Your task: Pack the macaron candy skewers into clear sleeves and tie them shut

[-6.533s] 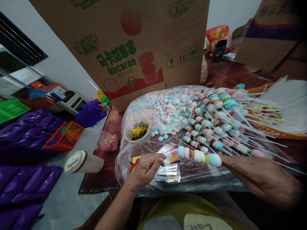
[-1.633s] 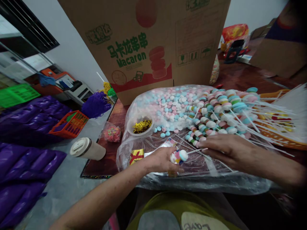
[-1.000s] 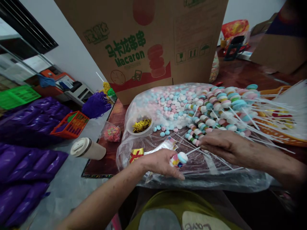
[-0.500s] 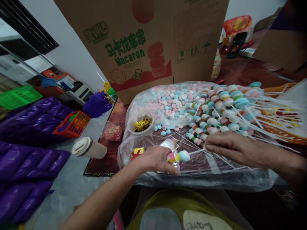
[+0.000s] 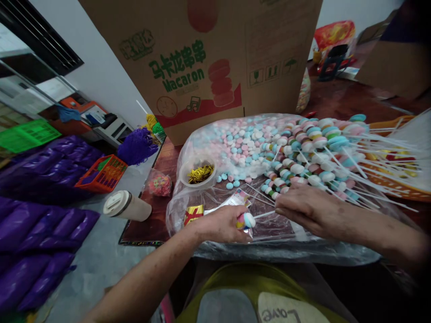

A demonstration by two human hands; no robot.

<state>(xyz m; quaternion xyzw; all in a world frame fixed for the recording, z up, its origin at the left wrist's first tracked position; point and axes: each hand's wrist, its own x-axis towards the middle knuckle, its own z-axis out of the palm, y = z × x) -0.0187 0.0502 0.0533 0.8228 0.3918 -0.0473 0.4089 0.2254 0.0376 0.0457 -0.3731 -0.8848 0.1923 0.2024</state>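
Note:
My left hand (image 5: 222,223) is closed around the candy end of a marshmallow skewer (image 5: 248,220); its white and blue tip candy and some yellow show past my fingers. The white stick runs right from the candy to my right hand (image 5: 301,206), whose fingers pinch its other end. Beneath my left hand lies a printed clear bag (image 5: 240,198), partly covered. Just beyond my right hand is a pile of finished candy skewers (image 5: 303,157), sticks pointing right. Loose pink, blue and white candies (image 5: 244,146) spread over clear plastic behind.
A bowl of gold twist ties (image 5: 200,174) stands left of the candies, near a gold-and-red packet (image 5: 194,214). A lidded cup (image 5: 128,206) is at the table's left edge, beside a small bag of pink candy (image 5: 160,185). A large cardboard box (image 5: 215,63) blocks the back; an orange basket (image 5: 404,190) is right.
My right hand has moved left with the stick, and the skewer's candy sits deeper in my left hand, with less of it showing. My left hand has barely moved.

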